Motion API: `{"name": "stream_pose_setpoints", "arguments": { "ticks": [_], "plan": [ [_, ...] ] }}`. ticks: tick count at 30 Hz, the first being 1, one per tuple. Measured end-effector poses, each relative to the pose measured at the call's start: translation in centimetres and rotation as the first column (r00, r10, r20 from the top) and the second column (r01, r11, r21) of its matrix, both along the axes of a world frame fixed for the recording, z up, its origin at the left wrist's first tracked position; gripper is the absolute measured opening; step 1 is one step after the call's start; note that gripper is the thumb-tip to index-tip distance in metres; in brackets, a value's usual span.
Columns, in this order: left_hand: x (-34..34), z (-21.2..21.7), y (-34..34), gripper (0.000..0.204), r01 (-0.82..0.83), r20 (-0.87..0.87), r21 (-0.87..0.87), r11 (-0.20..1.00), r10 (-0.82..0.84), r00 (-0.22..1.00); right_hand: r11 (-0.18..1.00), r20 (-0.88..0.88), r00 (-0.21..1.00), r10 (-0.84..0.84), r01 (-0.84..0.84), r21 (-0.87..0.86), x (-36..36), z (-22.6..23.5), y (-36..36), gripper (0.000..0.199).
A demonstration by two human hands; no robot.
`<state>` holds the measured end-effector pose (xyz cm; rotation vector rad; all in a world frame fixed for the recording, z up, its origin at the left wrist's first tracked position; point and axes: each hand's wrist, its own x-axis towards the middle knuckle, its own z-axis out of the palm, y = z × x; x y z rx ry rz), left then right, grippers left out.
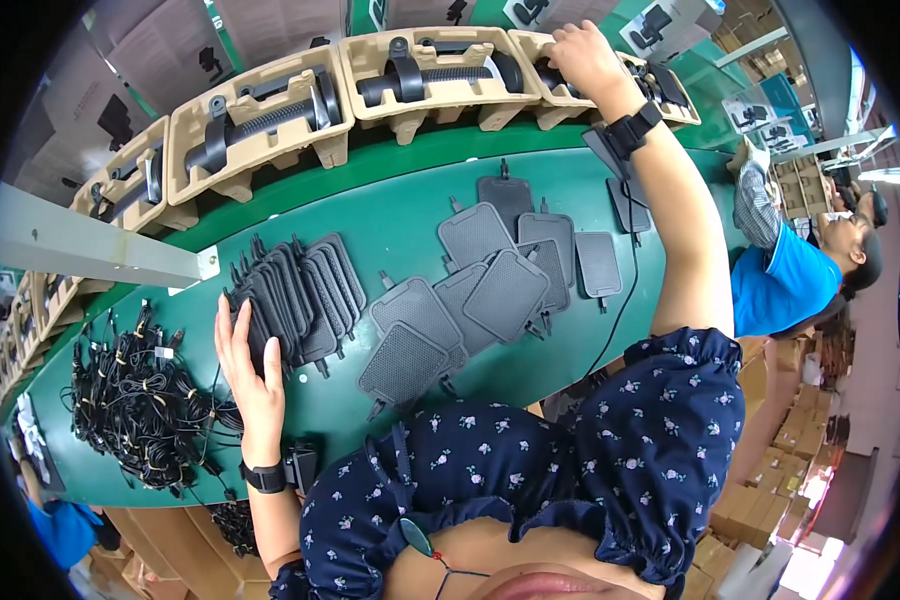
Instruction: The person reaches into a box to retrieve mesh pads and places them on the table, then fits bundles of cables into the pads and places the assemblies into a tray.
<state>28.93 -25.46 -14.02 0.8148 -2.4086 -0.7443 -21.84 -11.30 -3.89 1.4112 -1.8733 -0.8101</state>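
My left hand (pixel 246 362) rests against the near-left side of a row of stacked black flat panels (pixel 300 290), its fingers stretched and thumb apart. Each panel is a rounded rectangle with a short stub at one end. More such panels (pixel 505 295) lie spread and overlapping across the middle of the table. My right hand (pixel 582 62) reaches over a tan moulded tray (pixel 530 45) at the far right, fingers bent down by the dark parts in it. What those fingers hold, if anything, is hidden. Each of my wrists wears a black band.
A heap of bundled black cables (pixel 140 395) covers the table's left end. Along the far side, tan trays (pixel 345 110) with black stand-like parts ride a green line. A grey metal post (pixel 100 240) juts in from the left. At right sits a person in blue (pixel 790 275).
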Motion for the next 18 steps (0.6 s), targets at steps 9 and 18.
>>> {"name": "stream_pose_setpoints", "arguments": {
  "ticks": [9,18],
  "plan": [
    [-0.5,-0.1,0.0,0.043,-0.004,-0.007,-0.009,1.0,0.004,1.0,0.701,0.59,0.796,-0.137,0.499,-0.51,-3.4,-5.7,-2.4,0.045],
    [-0.3,-0.1,-0.1,0.042,-0.029,-0.026,0.009,1.0,0.029,0.999,0.608,0.825,0.564,0.026,0.646,-0.461,-2.9,-5.5,-2.9,0.038]
  ]
}}
